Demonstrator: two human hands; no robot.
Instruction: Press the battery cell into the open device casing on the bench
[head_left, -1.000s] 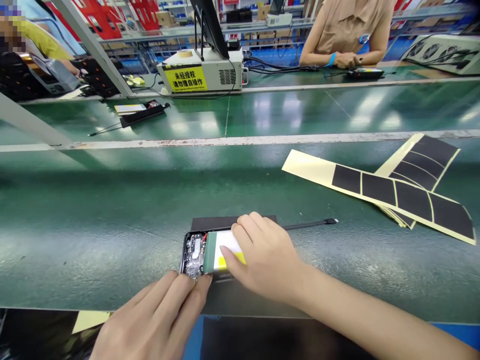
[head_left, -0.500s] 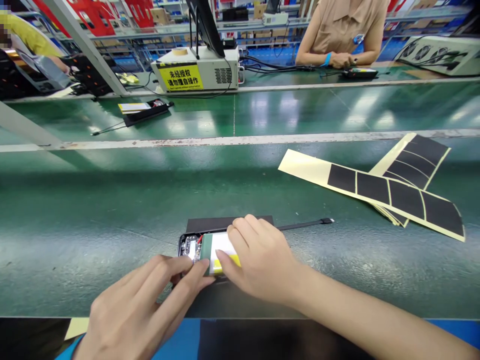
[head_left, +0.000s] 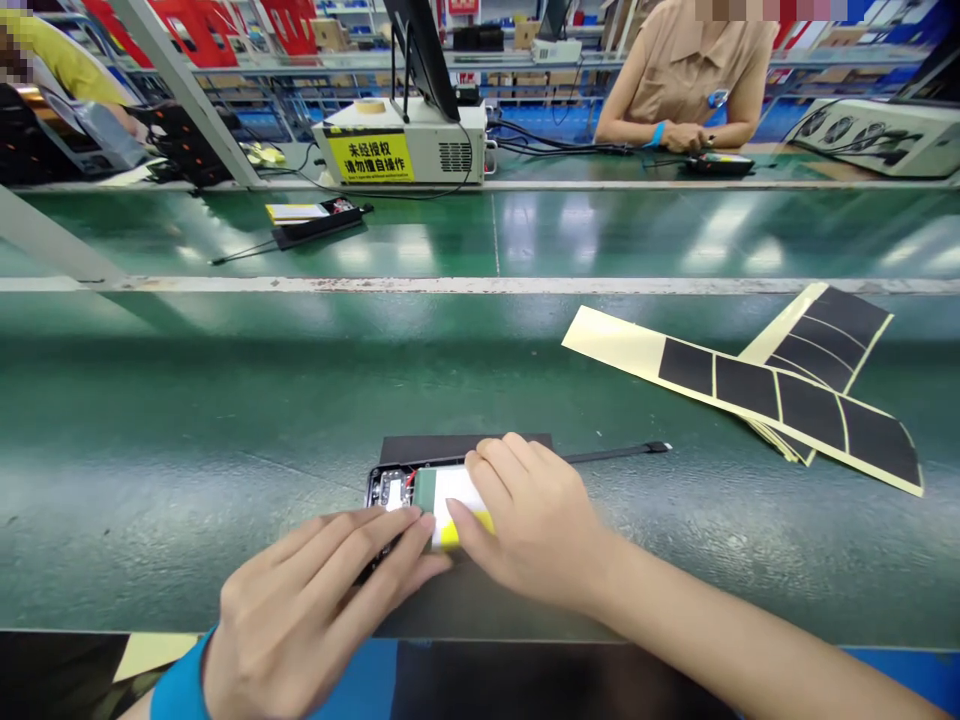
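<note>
A white battery (head_left: 450, 486) with a green end strip and a yellow band lies in a shallow black case (head_left: 373, 484). At the case's left end a small circuit board (head_left: 395, 487) with red wires shows. My right hand (head_left: 540, 525) is wrapped over the battery's right part, thumb on its near side. My left hand (head_left: 322, 590) has its fingertips pressed together at the green end, thumb below along the near edge. A flat black cable (head_left: 615, 454) runs out to the right behind my right hand. The case's right end is hidden under that hand.
Sheets of black stickers on yellow backing (head_left: 750, 385) lie at the right. Across a white rail (head_left: 525, 285), another open battery case (head_left: 319, 228) sits on the far bench. A labelled machine (head_left: 405, 150) and a seated person (head_left: 682, 90) are farther back.
My left hand has shifted right and its fingers now reach farther over the battery's green end. My right hand keeps its hold. The whole view has shifted slightly.
</note>
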